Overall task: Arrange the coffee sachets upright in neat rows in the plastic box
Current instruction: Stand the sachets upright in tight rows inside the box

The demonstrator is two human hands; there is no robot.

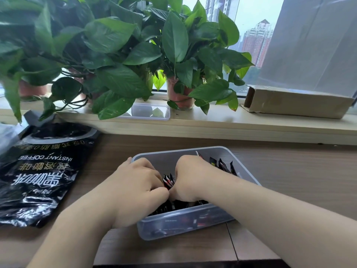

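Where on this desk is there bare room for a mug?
Bare desk lies right of the plastic box, and a narrower strip between it and the coffee bag. The box is crowded: sachets, left hand, right hand.

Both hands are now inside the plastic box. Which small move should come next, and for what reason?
Probably squeeze the coffee sachets between the left hand and right hand into one upright bunch and slide it toward the leaning sachets at the far right of the plastic box. Those lean loosely with gaps, so a tight row there seems needed first.
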